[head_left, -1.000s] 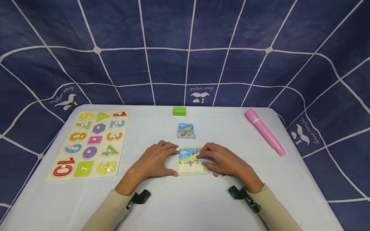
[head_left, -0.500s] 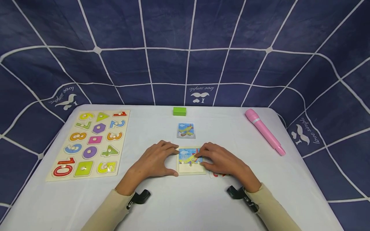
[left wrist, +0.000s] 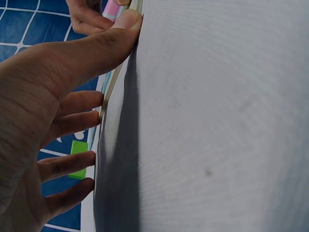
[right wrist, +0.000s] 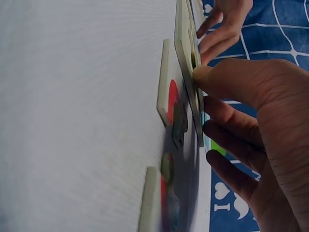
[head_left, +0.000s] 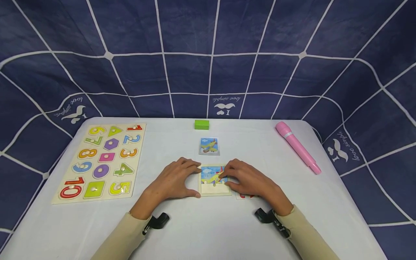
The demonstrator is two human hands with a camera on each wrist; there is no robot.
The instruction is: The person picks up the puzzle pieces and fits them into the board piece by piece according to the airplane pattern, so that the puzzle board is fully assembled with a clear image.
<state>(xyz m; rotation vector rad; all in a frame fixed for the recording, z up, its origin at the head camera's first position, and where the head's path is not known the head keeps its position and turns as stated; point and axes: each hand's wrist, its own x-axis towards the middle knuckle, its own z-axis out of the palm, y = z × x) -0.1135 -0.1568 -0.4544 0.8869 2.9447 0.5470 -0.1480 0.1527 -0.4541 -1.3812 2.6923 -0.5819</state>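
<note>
A small wooden puzzle tray (head_left: 215, 190) lies in the middle of the table, its upper part filled with pieces of a yellow plane in blue sky; its lower strip is bare. My left hand (head_left: 175, 178) lies at the tray's left side, thumb at the near corner and fingertips touching the edge. With thumb and fingertips, my right hand (head_left: 250, 177) pinches a puzzle piece at the tray's right side, the piece largely hidden by the fingers. Loose puzzle pieces (right wrist: 164, 87) with red marks lie under the right hand, partly covered.
Beyond the tray lies a plane picture card (head_left: 209, 146), with a green block (head_left: 202, 125) behind it. A number-and-shape board (head_left: 108, 147) occupies the left side. A pink microphone-shaped pen (head_left: 299, 148) lies at the right. Patterned blue cloth (head_left: 182, 72) hangs around the table.
My right hand has shifted slightly left over the tray, with the puzzle piece at its fingertips, then stayed nearly still. The left hand has kept its place.
</note>
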